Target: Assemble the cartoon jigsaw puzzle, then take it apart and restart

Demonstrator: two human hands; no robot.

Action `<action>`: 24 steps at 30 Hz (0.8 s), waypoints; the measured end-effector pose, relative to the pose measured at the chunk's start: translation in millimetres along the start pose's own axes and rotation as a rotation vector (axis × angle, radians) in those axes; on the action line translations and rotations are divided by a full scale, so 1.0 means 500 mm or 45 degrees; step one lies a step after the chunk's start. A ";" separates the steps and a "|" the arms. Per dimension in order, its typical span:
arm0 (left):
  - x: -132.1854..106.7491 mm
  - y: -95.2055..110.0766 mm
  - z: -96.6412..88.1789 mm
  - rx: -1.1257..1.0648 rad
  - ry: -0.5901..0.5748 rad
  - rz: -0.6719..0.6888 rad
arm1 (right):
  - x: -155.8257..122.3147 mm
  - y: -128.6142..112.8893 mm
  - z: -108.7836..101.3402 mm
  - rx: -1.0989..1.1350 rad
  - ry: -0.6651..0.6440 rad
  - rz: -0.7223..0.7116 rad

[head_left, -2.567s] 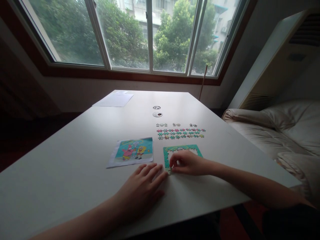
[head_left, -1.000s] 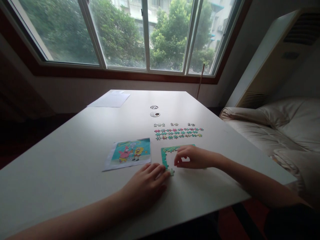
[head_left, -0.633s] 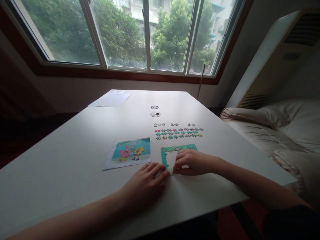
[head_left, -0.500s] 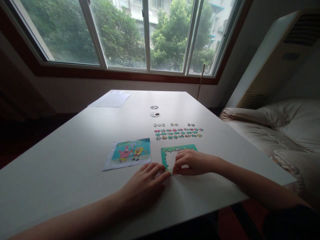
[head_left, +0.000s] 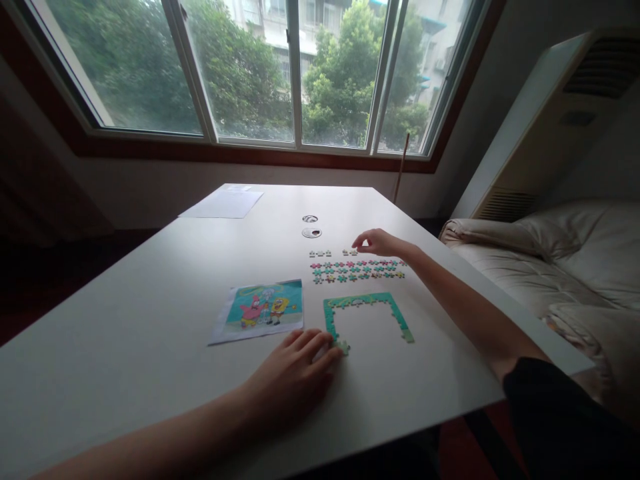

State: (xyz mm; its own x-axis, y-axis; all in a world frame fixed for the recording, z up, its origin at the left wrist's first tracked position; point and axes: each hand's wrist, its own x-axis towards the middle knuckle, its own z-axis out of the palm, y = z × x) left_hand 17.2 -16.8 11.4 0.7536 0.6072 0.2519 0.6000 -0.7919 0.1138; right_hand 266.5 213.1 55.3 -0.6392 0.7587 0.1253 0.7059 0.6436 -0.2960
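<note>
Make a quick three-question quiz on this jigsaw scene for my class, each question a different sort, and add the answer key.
1. True or false: the puzzle border is open on the side nearest the person.
2. As pictured, what lies just left of the border? (a) a mug (b) a printed cartoon sheet (c) scissors
3. Complete: Beside the farthest row of loose pieces is the person's ____.

Key: 1. True; 2. b; 3. right hand.
</note>
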 end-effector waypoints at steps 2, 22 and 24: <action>0.000 -0.001 0.001 0.003 0.012 0.004 | 0.026 0.025 0.005 -0.012 -0.030 0.096; 0.001 0.002 -0.001 -0.025 0.050 0.039 | 0.112 0.005 0.028 0.069 -0.344 0.208; 0.002 0.002 -0.003 -0.024 0.028 0.035 | 0.108 -0.003 0.031 0.094 -0.327 0.181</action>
State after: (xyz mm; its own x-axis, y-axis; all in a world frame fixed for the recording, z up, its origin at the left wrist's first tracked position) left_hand 18.2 -17.4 13.0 0.7636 0.5835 0.2765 0.5736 -0.8096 0.1247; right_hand 225.9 251.5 48.0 -0.5983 0.7844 -0.1635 0.7759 0.5163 -0.3625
